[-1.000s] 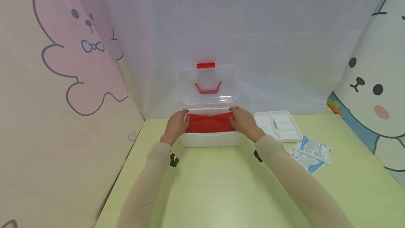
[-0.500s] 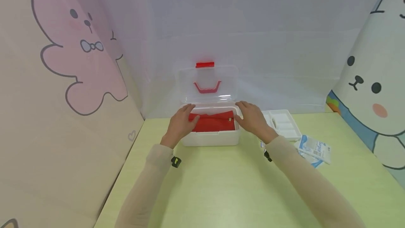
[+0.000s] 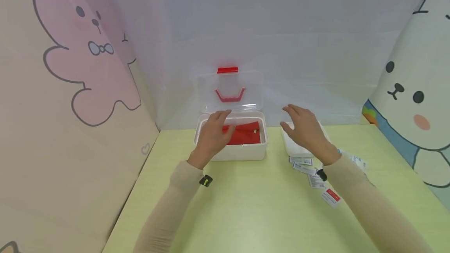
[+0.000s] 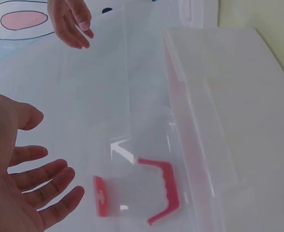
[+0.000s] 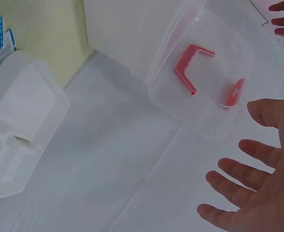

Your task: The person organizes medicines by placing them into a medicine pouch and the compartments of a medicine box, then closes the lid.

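A white box (image 3: 242, 153) stands at the back of the table with its clear lid (image 3: 249, 97) raised behind it. Inside lies a red zippered pouch (image 3: 242, 136). My left hand (image 3: 212, 136) hovers over the box's left part, overlapping the pouch in the head view; its fingers are spread and hold nothing. Over the white compartment tray (image 3: 294, 147), right of the box, my right hand (image 3: 305, 130) is held in the air, fingers apart and nothing in them. Both wrist views show relaxed, bare fingers beside the lid's red handle (image 4: 170, 191) and red latch (image 5: 235, 93).
Several small paper packets (image 3: 316, 182) lie in front of the tray, one with a red label (image 3: 331, 197). Blue-and-white packets (image 3: 356, 161) are partly hidden by the right forearm. A pale curtain (image 3: 299, 50) hangs along the table's back edge.
Both hands were at the box's sides on the red pouch, then came off it. The right hand has moved right to above the tray; the left has risen and shifted slightly right.
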